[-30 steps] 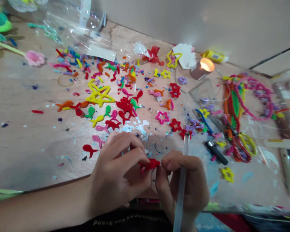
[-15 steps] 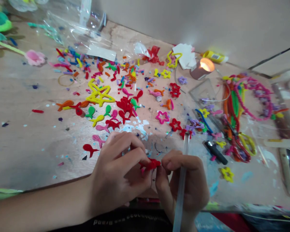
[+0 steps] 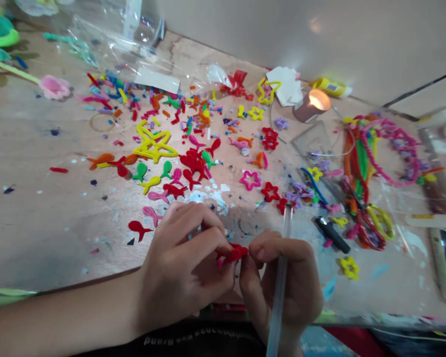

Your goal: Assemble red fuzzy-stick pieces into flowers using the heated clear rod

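At the front edge of the wooden worktable (image 3: 40, 233), both hands are close together over the board. Left hand (image 3: 182, 263): fingers curled and closed, pinching a red pipe-cleaner shape (image 3: 233, 254) at the fingertips. Right hand (image 3: 284, 282): fingers bent and closed, thumb and index at the other end of the red shape, which sits between the two hands and touches the fingers of both; exact grip partly hidden. The right hand also clasps a clear plastic rod (image 3: 285, 233), standing nearly upright through the fist.

Just beyond the left hand lies a red pipe-cleaner fish (image 3: 138, 228). Further up, many small pipe-cleaner fish (image 3: 193, 163) and a large yellow pipe-cleaner star (image 3: 155, 146) lie scattered with cut bits. To the right: pink pipe-cleaner star (image 3: 250, 180), yellow-handled scissors (image 3: 381, 223) on a clear plastic sheet (image 3: 397, 193), black marker (image 3: 332, 235), pipe-cleaner bundle (image 3: 360, 158), and a lit candle (image 3: 312, 106) near the back wall (image 3: 319, 34).
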